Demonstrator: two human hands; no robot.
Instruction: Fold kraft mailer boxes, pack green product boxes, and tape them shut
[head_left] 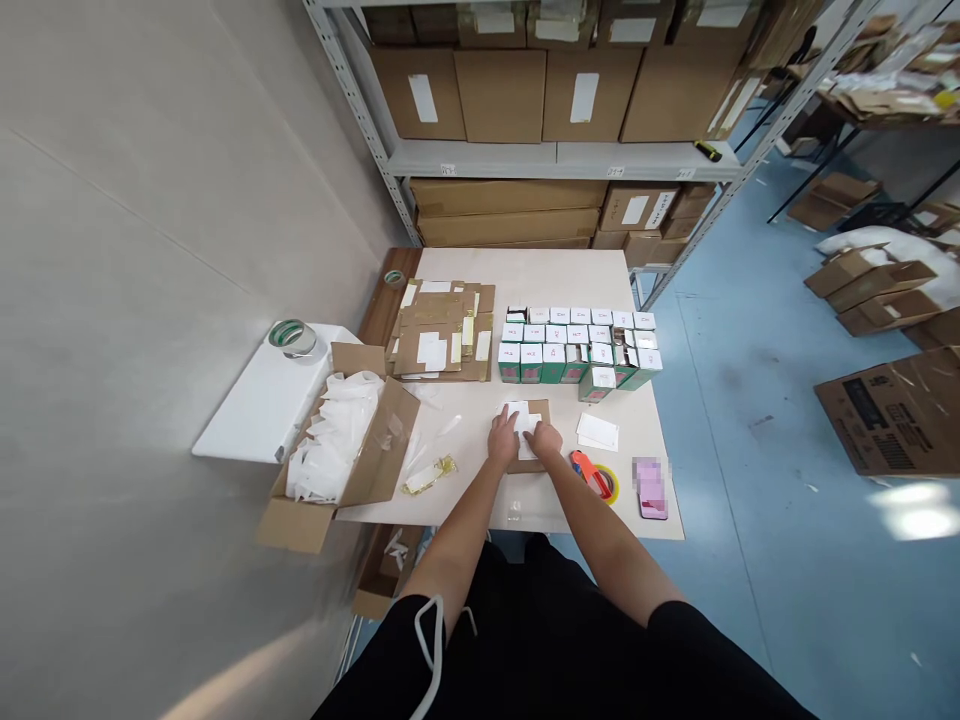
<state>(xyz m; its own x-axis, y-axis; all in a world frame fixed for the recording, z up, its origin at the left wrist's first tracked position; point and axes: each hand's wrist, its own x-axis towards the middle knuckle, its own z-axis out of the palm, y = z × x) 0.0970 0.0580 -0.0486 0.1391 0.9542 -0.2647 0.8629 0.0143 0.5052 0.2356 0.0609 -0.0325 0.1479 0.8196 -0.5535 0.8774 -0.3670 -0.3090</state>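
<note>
A small flat cardboard package (537, 465) lies on the table in front of me, with a white paper label (527, 447) on its upper face. My left hand (504, 438) rests on the label's left side, fingers stretched forward and apart. From the right, my right hand (545, 441) touches the label and the package's right part; its thumb points inward and its other fingers are bent and partly hidden. Right of the package are white paper slips (598, 432) and an orange tape dispenser (591, 474) with a yellow tape roll (611, 484).
Several green-and-white boxes (553, 362) stand in rows behind. Flat cardboard packages (427, 345) are stacked at the back left. An open carton (382, 450) holds white bags. Crumpled clear tape (429, 475) lies left, a pink phone (651, 490) right. A shelf (487, 157) stands beyond.
</note>
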